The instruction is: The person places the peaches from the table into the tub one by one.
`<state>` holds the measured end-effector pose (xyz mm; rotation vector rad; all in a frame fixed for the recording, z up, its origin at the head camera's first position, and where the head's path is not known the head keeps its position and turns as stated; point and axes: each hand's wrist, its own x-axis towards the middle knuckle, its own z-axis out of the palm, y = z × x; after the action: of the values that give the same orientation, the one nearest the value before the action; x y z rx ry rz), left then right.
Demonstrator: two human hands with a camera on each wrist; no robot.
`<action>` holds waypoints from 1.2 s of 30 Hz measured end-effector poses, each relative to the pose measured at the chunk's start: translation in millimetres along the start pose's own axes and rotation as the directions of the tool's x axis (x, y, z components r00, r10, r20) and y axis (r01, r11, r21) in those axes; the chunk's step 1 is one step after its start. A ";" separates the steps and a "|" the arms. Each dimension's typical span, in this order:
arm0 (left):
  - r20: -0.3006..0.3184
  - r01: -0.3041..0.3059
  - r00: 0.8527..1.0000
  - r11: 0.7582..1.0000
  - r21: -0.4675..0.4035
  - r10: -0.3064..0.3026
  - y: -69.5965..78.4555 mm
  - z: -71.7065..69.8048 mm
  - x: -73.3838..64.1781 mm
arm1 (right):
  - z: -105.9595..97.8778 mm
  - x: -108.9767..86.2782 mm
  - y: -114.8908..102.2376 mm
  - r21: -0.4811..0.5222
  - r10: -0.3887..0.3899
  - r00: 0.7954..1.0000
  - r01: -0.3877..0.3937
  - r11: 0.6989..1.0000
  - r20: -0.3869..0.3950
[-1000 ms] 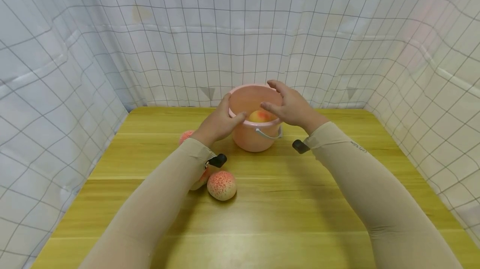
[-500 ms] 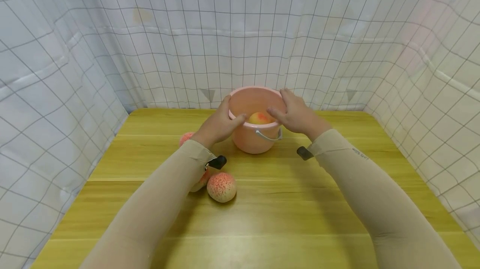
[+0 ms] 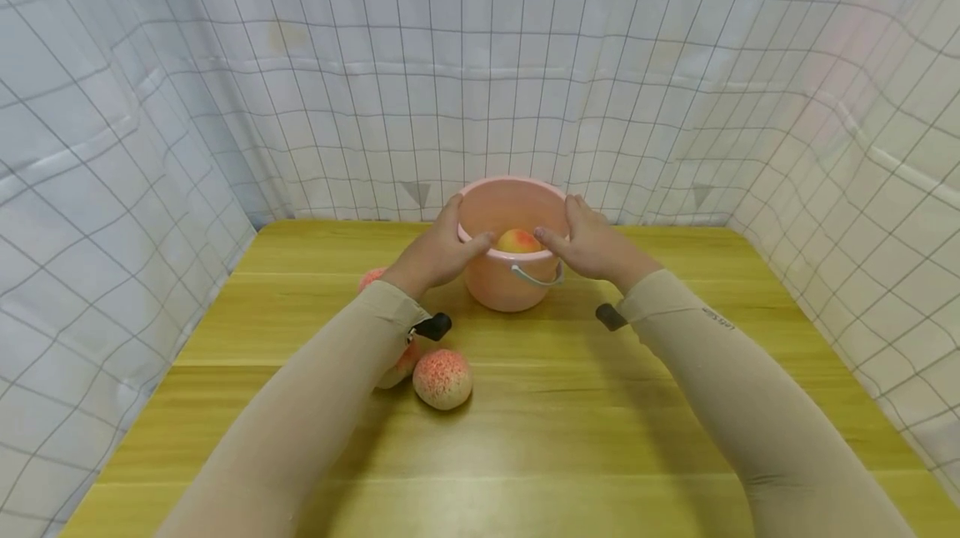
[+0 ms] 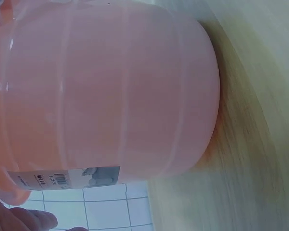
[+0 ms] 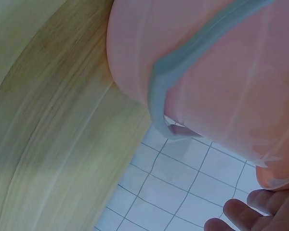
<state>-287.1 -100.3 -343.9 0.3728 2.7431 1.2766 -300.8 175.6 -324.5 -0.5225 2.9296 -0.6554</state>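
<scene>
A pink plastic bucket (image 3: 504, 286) stands on the table with a yellow-and-red peach (image 3: 517, 241) inside. My left hand (image 3: 435, 251) holds its left rim, thumb over the edge and fingers outside. Opposite, my right hand (image 3: 600, 248) grips the right rim, its thumb reaching inside near the peach. The left wrist view shows the bucket's ribbed wall and a printed label (image 4: 94, 177). In the right wrist view the pale grey handle (image 5: 183, 62) hangs down along the side, and fingertips (image 5: 238, 211) show by the rim.
A red-speckled peach (image 3: 443, 380) lies in front on the wooden table (image 3: 570, 455). Another peach (image 3: 397, 369) is partly behind my left forearm, and a third peach (image 3: 371, 277) shows past my left wrist. White grid-patterned curtain (image 3: 360, 88) encloses the back and sides.
My right hand has come down onto the bucket's right rim, its fingers now outside and its thumb inside. My left hand has stayed at the left rim.
</scene>
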 end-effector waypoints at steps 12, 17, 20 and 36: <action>0.046 -0.065 0.997 0.997 0.028 0.064 1.9 -14.6 2.6 | 0.7 0.6 -1.7 -0.007 -0.001 1.000 0.001 1.000 -0.012; 0.076 -0.097 0.993 0.992 0.075 0.091 -3.6 -21.9 2.0 | 0.9 0.7 -1.4 -0.009 -0.004 1.000 0.003 1.000 -0.012; 0.098 -0.073 0.993 0.988 0.136 0.060 -9.6 -27.1 -1.2 | 1.3 0.2 -1.2 0.001 -0.013 1.000 0.013 1.000 -0.020; 0.103 -0.104 0.992 0.957 0.271 0.078 -40.2 -66.0 -60.9 | 1.3 0.8 -1.2 0.011 -0.015 1.000 0.015 1.000 -0.020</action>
<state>-247.8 -189.8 -333.1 0.5712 2.8579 0.8662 -301.0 173.8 -325.2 -0.5402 2.9412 -0.6820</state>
